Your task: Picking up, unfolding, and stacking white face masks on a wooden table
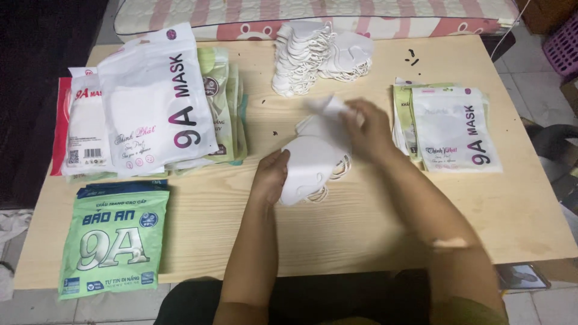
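Note:
My left hand (pixel 271 174) grips the near edge of a small stack of white face masks (pixel 313 159) held just above the wooden table (pixel 361 229). My right hand (pixel 370 129) is closed on the top of the same stack, where one white mask (pixel 328 107) sticks up, blurred. Ear loops hang from the stack's right side. A bigger pile of loose white masks (pixel 319 57) lies on the table beyond my hands.
White mask pouches lie in a heap at the left (pixel 144 96) and in a smaller pile at the right (pixel 451 129). A green pouch (pixel 114 244) sits at the near left corner. A pink striped mattress (pixel 313 15) borders the far edge.

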